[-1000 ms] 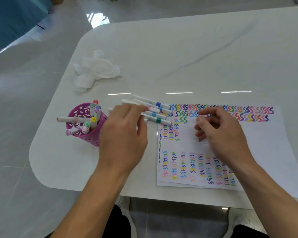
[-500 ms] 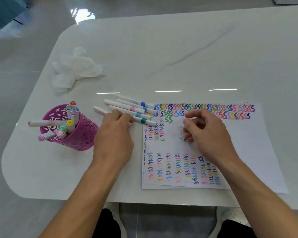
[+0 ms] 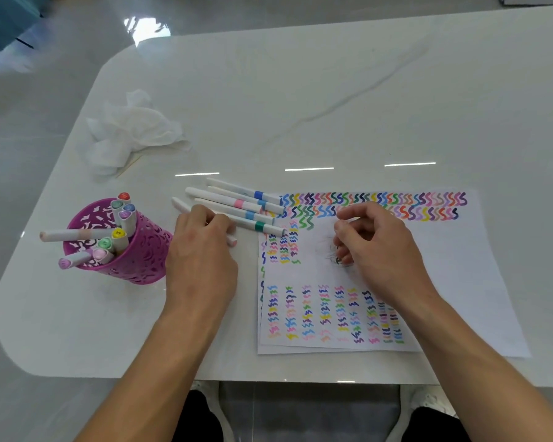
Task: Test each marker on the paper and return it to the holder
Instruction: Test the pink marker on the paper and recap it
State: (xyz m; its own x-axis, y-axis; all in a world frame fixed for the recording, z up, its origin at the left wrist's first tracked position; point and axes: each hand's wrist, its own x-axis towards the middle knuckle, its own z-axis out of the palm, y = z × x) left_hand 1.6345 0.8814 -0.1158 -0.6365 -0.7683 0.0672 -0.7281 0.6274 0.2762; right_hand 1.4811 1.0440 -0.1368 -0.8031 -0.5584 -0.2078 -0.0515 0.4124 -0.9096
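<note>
A purple cut-out holder (image 3: 141, 250) stands at the table's left with several capped markers in it. Several white markers (image 3: 237, 202) with coloured bands lie side by side just left of the paper (image 3: 460, 266), which is covered in coloured squiggles. My left hand (image 3: 201, 250) lies over the nearest loose white marker (image 3: 181, 205), fingers curled round its middle; both ends stick out. My right hand (image 3: 377, 247) rests on the paper beside a dark scribble, fingers loosely curled, with nothing seen in it.
A crumpled white tissue (image 3: 131, 132) lies at the back left with a thin wooden stick beside it. The white table (image 3: 332, 90) has a rounded front-left corner close to the holder. More sheets lie under the top paper.
My left hand has come down from above the row of markers onto the nearest loose one. My right hand stays curled on the paper.
</note>
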